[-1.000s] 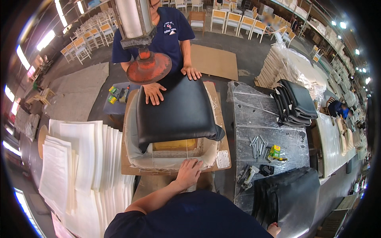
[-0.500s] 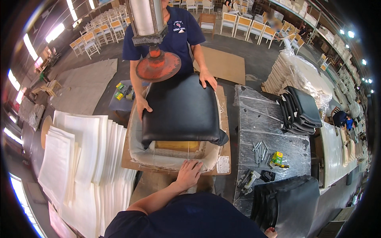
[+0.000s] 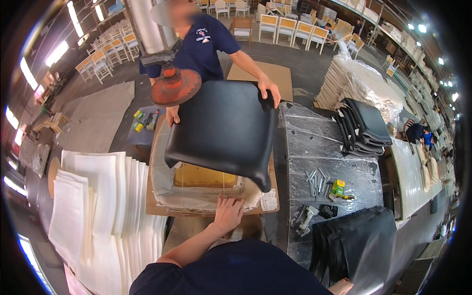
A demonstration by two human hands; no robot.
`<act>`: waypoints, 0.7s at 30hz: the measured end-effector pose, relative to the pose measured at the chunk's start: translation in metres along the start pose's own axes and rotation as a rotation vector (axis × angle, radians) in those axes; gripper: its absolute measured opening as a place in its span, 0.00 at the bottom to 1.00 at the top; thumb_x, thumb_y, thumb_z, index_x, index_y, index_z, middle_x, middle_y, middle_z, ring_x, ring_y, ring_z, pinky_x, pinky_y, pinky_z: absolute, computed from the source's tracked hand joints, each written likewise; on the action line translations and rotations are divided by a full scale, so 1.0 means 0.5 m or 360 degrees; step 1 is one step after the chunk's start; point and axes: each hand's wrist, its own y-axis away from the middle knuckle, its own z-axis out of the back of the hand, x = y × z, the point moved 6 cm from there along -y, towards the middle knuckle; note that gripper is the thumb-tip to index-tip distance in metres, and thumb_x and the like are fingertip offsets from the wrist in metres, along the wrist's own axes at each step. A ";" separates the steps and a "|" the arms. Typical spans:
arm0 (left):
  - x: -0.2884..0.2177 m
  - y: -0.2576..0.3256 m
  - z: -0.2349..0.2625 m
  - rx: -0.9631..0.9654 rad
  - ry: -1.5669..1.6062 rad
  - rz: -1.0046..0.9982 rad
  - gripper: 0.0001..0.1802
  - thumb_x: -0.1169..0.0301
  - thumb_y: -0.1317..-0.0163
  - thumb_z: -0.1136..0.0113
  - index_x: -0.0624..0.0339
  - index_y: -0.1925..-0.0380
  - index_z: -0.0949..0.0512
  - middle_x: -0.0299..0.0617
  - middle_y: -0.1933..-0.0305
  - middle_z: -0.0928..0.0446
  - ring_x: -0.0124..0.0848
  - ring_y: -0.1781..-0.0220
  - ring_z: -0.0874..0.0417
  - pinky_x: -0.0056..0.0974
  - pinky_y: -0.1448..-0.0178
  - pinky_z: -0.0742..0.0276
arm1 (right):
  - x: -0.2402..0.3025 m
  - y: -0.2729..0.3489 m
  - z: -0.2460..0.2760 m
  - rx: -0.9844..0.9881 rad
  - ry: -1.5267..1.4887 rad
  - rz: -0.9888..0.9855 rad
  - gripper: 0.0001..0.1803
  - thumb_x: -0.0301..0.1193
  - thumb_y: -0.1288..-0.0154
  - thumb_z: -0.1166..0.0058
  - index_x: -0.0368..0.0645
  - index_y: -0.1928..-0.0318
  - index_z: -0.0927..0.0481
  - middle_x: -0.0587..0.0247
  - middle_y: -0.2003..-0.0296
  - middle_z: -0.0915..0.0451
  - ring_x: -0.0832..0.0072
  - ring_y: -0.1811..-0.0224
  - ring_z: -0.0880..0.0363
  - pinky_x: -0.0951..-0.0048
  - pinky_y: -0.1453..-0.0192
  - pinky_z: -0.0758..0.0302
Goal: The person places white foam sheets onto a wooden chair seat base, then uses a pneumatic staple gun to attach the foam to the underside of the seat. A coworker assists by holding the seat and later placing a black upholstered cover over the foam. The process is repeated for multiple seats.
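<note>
My left hand (image 3: 229, 212) lies with fingers spread on the near rim of a padded, cloth-covered frame (image 3: 164, 192), which has a yellowish middle. Above that frame a co-worker's two hands hold a black upholstered seat cushion (image 3: 221, 123) by its sides; it sits tilted, its near right corner hanging lower. At the bottom right, my right hand (image 3: 340, 286), partly cut off, pinches the near edge of a black leather-like sheet (image 3: 366, 246) on a stack. A round red press plate (image 3: 176, 87) hangs on a metal cylinder beside the cushion.
White padding sheets (image 3: 103, 196) are stacked at left. On the plastic-covered table (image 3: 305, 132) at right lie black covers (image 3: 366, 125), metal rods (image 3: 317, 182), a yellow-green box (image 3: 338, 188) and a staple gun (image 3: 306, 220). A person (image 3: 201, 44) stands opposite.
The co-worker has shifted the black cushion to the right and turned it, baring more of the frame's left side. My view has moved slightly; my left hand stays on the rim.
</note>
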 end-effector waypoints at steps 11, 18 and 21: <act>-0.059 0.058 -0.036 -0.0026 0.0102 -0.0039 0.34 0.64 0.28 0.32 0.53 0.24 0.26 0.64 0.18 0.39 0.67 0.17 0.36 0.67 0.13 0.42 | -0.002 -0.036 -0.022 0.0018 -0.0045 -0.0029 0.12 0.38 0.29 0.36 0.41 0.57 0.13 0.54 0.62 0.12 0.59 0.57 0.11 0.57 0.51 0.13; -0.063 0.009 -0.065 -0.0288 0.1273 0.0421 0.24 0.64 0.22 0.34 0.59 0.32 0.24 0.50 0.31 0.21 0.48 0.35 0.15 0.55 0.29 0.19 | -0.157 0.041 -0.010 -0.0021 -0.0060 -0.0250 0.12 0.36 0.28 0.36 0.39 0.57 0.14 0.55 0.63 0.13 0.60 0.59 0.12 0.59 0.52 0.12; -0.018 -0.052 -0.071 -0.0341 0.2170 0.1065 0.23 0.62 0.20 0.33 0.62 0.34 0.23 0.45 0.41 0.17 0.34 0.53 0.12 0.44 0.49 0.11 | -0.164 0.037 -0.014 -0.0015 -0.0067 -0.0240 0.12 0.35 0.27 0.36 0.38 0.57 0.15 0.55 0.63 0.14 0.61 0.59 0.12 0.60 0.52 0.11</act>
